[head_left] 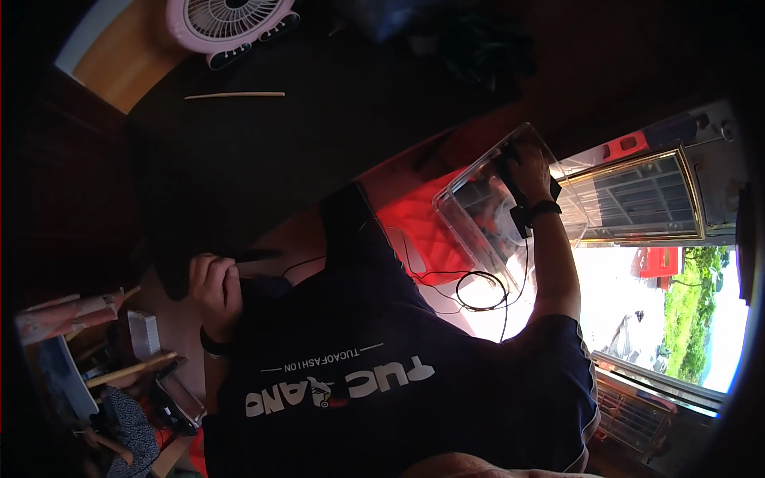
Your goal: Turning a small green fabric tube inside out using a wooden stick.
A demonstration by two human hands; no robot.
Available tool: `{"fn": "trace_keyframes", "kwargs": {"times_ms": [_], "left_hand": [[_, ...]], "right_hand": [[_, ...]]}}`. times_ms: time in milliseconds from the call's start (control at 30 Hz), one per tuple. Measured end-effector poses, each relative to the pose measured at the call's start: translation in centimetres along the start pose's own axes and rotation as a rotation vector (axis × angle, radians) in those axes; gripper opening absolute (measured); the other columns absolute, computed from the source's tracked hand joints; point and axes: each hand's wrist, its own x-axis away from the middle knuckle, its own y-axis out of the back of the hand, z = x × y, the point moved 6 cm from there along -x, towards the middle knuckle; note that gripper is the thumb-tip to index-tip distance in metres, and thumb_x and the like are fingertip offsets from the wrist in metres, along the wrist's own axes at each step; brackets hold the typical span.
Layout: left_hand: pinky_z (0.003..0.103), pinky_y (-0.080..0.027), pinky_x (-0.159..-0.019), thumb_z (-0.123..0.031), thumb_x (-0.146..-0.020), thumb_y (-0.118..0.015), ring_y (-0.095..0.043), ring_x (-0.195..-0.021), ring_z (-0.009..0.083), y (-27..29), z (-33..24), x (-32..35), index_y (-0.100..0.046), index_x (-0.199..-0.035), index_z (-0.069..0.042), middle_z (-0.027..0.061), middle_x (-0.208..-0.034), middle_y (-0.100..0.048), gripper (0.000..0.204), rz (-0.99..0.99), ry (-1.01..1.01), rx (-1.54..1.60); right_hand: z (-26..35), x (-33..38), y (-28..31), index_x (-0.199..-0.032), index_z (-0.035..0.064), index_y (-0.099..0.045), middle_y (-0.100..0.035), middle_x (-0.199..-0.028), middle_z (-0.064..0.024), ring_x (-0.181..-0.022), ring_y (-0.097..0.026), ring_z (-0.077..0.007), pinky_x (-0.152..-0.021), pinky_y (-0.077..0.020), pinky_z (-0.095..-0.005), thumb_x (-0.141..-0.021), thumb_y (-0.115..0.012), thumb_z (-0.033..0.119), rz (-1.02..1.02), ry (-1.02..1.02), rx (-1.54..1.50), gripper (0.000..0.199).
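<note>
From my remote station I read the right hand (530, 169) at 2 o'clock in the head view, inside the clear plastic box (478, 209); its fingers are curled tight on a black item (510, 185), which is too dark to identify; a black wristband (544, 209) sits just below the hand. The box is tilted, resting on a red surface (422, 231) at 3 o'clock from the frame centre; a black cable (480, 288) runs from the box down into a loose loop at 4 o'clock. The left hand (213, 283) at 9 o'clock is closed in a fist on the end of a dark flat piece (256, 256). Hazard 1, in my judgement: the box is held at one end only, so a pull on the black item may tip or slide the box off the red surface. Hazard 2: the cable loop lies just beside the right forearm; a withdrawing arm may snag it and drag whatever it connects to. Hazard 3: strong glare from the window (637, 199) at 3 o'clock and deep shadow elsewhere hide the contents of the box, so a grip may go unverified; the pink fan (231, 20) and the wooden stick (235, 95) at 11 o'clock are well apart from both hands and pose no risk.
</note>
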Motion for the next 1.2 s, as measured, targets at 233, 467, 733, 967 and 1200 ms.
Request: {"fn": "trace_keyframes", "kwargs": {"times_ms": [233,467,733,967,1200], "left_hand": [[0.035,-0.044,-0.066,0.001,-0.075,-0.055,-0.055,-0.077,0.0285,0.7,-0.2,0.3,-0.059,-0.079,0.002,0.0131,-0.078,-0.055,0.005,-0.079,0.017,0.04],[0.035,-0.043,-0.085,0.001,-0.078,-0.053,-0.054,-0.1,0.0299,0.8,3.0,-0.5,-0.059,-0.092,-0.001,0.0153,-0.103,-0.056,0.015,-0.23,0.254,0.038],[0.047,-0.033,-0.099,-0.012,-0.076,-0.055,-0.041,-0.12,0.0381,-0.9,2.2,-2.6,-0.053,-0.111,-0.003,0.0181,-0.121,-0.048,0.036,-0.096,0.28,-0.37],[0.048,-0.032,-0.1,-0.013,-0.072,-0.056,-0.041,-0.12,0.0384,-0.6,1.8,-2.4,-0.054,-0.111,-0.002,0.0184,-0.121,-0.049,0.04,-0.095,0.309,-0.367],[0.049,-0.031,-0.102,-0.014,-0.072,-0.056,-0.041,-0.121,0.0377,-0.6,1.9,-1.9,-0.054,-0.111,-0.002,0.018,-0.122,-0.049,0.041,-0.099,0.34,-0.397]], "right_hand": [[0.1,-1.6,6.5,-0.086,0.0082,-0.065,-0.063,-0.085,-0.0122,-0.083,-0.061,-0.0317,-0.071,-0.0497,-0.0428,-0.083,-0.058,0.023,-0.269,-0.088,0.023,0.017],[12.0,-11.8,18.7,-0.09,0.0068,-0.066,-0.066,-0.086,-0.01,-0.08,-0.065,-0.026,-0.069,-0.05,-0.033,-0.082,-0.063,0.021,-0.491,0.093,-0.44,0.016],[22.4,-34.9,11.8,-0.1,0.0103,-0.067,-0.068,-0.09,-0.0107,-0.087,-0.064,-0.0271,-0.076,-0.0494,-0.0373,-0.078,-0.062,0.033,-0.118,0.536,-0.355,0.032],[27.5,-41.3,5.1,-0.098,0.0095,-0.068,-0.067,-0.09,-0.0142,-0.084,-0.064,-0.031,-0.076,-0.0494,-0.0398,-0.075,-0.061,0.035,0.063,0.463,0.053,0.035],[26.2,-35.2,7.3,-0.089,0.0039,-0.068,-0.065,-0.073,-0.008,-0.067,-0.062,-0.0217,-0.06,-0.048,-0.0376,-0.078,-0.061,0.029,0.536,0.466,-0.386,0.028]]}}
